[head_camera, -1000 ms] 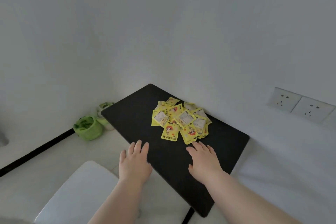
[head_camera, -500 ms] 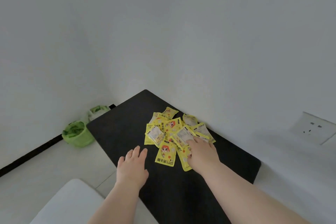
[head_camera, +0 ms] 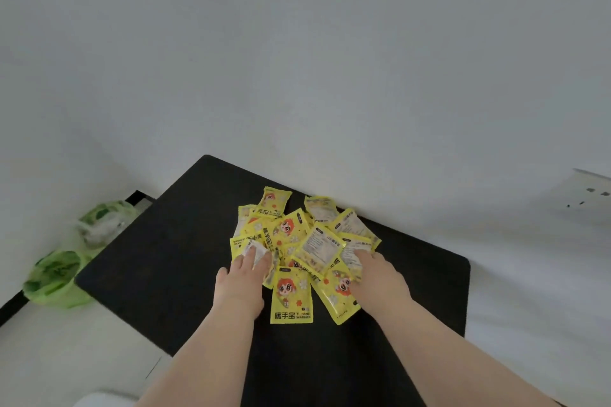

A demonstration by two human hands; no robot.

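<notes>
The left hand (head_camera: pixel 241 281) is lying open, fingers extended and pressing down on a sachet with a white patch (head_camera: pixel 238 243) at the near left margin of the heap. The right hand (head_camera: pixel 380 277) is likewise resting open, its fingertips bearing on the sachets at the near right margin; whether its thumb is catching an edge cannot be told. Between and beyond the two hands, the heap of yellow hand-warmer sachets (head_camera: pixel 291 235) is sitting on the black table (head_camera: pixel 165 258), toward its far side by the wall. The sachets are judged to be light, flat and pliant, with a glossy film that is probably sliding readily over neighbouring film and over the tabletop, so a downward press is apt to be dragging several at once. The flat sealed borders are offering the surest hold: a pinch at a free corner or short edge, such as that of the nearest sachet (head_camera: pixel 291 297), which is lying printed side up and projecting from the heap. Counting: two hands, one heap, one table. At least ten sachets are showing, some picture side up and some label side up, and overlap is preventing an exact count. Outward on the floor to the left, two green plastic bags (head_camera: pixel 54 274) are slumping near the wall, and one wall socket (head_camera: pixel 591 195) is showing at the right edge.
</notes>
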